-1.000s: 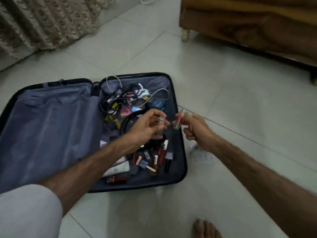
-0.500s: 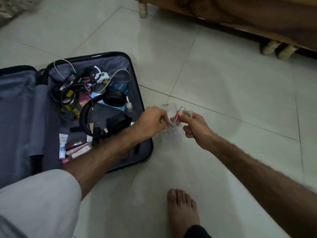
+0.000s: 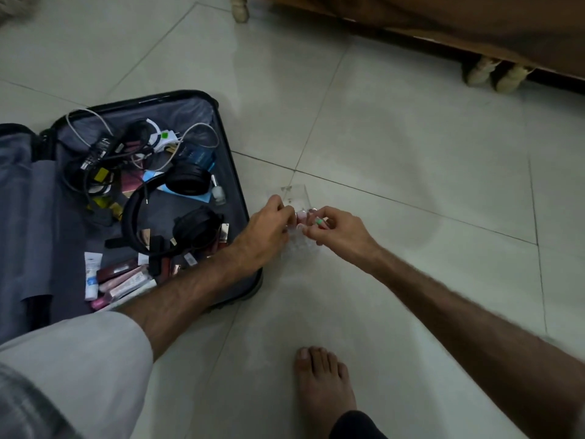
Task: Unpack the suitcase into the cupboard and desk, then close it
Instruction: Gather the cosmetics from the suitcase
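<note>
On a pale tiled floor [image 3: 395, 147], bare out to a wooden furniture base [image 3: 443, 23] along the far edge, the open suitcase [image 3: 235, 172] lies at left, while just beside its right rim the left hand [image 3: 262, 236] and right hand [image 3: 335, 231] pinch small cosmetic tubes [image 3: 300, 217] over a clear container [image 3: 296, 198].

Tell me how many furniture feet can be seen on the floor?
3. One pale furniture foot stands at the top edge, left of centre. Two more, a second foot and a third foot, stand side by side at upper right under the wooden furniture. Others may lie outside the view.
</note>
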